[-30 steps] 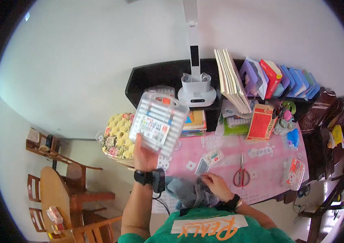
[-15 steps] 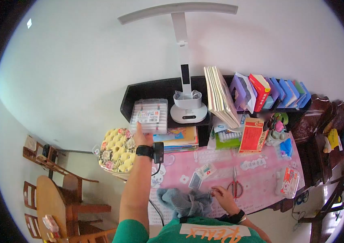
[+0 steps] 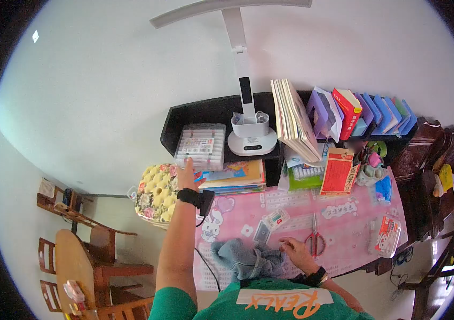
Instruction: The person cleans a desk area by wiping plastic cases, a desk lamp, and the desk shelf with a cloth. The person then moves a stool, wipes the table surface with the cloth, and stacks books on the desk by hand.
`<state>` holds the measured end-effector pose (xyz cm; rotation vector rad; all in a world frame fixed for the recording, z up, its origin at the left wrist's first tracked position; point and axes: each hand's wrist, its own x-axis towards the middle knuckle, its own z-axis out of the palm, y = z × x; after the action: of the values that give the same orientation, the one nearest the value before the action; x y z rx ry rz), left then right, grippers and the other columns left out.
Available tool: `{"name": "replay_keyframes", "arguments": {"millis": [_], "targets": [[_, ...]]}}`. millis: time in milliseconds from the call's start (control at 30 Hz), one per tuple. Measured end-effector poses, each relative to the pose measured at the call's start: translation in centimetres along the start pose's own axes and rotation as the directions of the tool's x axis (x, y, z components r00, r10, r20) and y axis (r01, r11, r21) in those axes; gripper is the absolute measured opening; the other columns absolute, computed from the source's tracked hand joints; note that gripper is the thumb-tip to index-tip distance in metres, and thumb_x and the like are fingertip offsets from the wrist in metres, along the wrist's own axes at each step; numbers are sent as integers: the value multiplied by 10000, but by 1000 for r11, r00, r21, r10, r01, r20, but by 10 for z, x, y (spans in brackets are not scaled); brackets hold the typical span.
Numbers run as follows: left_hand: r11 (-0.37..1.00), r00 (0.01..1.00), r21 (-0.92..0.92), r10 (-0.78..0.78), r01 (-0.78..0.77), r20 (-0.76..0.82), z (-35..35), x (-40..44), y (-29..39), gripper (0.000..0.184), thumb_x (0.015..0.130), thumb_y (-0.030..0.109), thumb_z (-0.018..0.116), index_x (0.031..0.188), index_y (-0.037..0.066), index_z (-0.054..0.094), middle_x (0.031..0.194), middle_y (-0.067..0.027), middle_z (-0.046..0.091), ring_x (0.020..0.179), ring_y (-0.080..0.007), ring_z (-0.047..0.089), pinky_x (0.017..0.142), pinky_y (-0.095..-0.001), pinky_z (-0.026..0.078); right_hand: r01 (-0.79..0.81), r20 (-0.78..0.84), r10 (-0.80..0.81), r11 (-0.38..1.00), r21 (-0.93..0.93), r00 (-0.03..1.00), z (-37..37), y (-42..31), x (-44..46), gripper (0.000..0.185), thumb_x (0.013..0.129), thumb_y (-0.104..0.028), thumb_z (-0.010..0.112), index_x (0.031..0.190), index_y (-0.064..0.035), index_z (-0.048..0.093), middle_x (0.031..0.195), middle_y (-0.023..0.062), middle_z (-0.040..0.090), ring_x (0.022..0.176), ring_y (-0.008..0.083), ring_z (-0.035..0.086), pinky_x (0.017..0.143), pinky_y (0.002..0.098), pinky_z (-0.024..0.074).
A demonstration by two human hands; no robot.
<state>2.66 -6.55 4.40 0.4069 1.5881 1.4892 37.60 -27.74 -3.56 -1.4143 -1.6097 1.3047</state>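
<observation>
Holds the fingers of the left hand [image 3: 187,175] apart, one of them pointing toward the far side and overlapping the near edge of the clear marker case [image 3: 201,146] in the head view; cannot tell whether touching it. Has that case lying on the black shelf [image 3: 170,124], at its left end, to the left of the white lamp [image 3: 252,145], with a pale label on top and rows of pens inside. Has a stack of books [image 3: 248,178] just beyond the left wrist, below the shelf, and a yellow floral cushion [image 3: 156,193] to the left of that wrist.

Holds the right hand [image 3: 297,256] low over the near part of the pink-covered bench [image 3: 352,248], fingers loosely curled; cannot tell whether pressed together or pinching the grey cloth [image 3: 248,260] close by on the left. Has that cloth bunched up near the body, with a blue card [image 3: 262,232] and a white card [image 3: 276,219] beyond it, close together.

Has red-handled scissors [image 3: 315,242] beyond the right hand, blades toward the far side, then a red envelope [image 3: 338,173] farther off, and a clear box with a red label [image 3: 388,236] at the right end of the bench.
</observation>
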Motion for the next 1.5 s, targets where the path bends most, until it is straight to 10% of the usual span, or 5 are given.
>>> {"name": "replay_keyframes", "arguments": {"millis": [333,867,1033,1200,1500], "targets": [[967,999,-252,45,-47,-13,11,-13,-12,928,814,207,665,1452,215,-9,1185,-207,411,735,-298,588,583,-389,575,-22,6,22,1000,7,1000,4,11,1,265,870,-157,539,1096,-26,587,899,181,653,841,295,641,753,366,494],[969,994,-223,-106,108,17,3,-22,-21,502,849,210,634,1244,45,371,1118,-134,483,914,-259,547,751,-419,537,-19,38,22,997,-79,999,5,13,9,279,868,-157,542,1098,-6,587,912,196,649,855,291,643,749,363,494],[965,787,17,202,-260,583,-19,-75,-101,598,853,166,614,1379,111,335,988,-84,527,885,-192,554,738,-336,479,-40,37,41,999,-28,998,0,-3,2,262,872,-149,536,1081,-1,591,924,195,649,867,304,640,757,366,490],[143,441,422,151,-895,885,10,-132,-156,786,749,256,708,1396,95,291,1194,-236,465,1075,-371,488,901,-429,428,-32,9,33,997,-73,999,0,-7,-1,254,877,-166,531,1056,-1,605,938,205,641,867,324,634,756,377,488],[-94,435,437,38,-895,899,48,-153,-182,897,667,325,754,1406,155,274,1306,-235,398,1189,-414,404,948,-486,390,-119,-54,117,993,-29,992,-7,9,-20,265,868,-194,542,1068,-34,609,918,201,645,833,321,637,735,380,490]]}}
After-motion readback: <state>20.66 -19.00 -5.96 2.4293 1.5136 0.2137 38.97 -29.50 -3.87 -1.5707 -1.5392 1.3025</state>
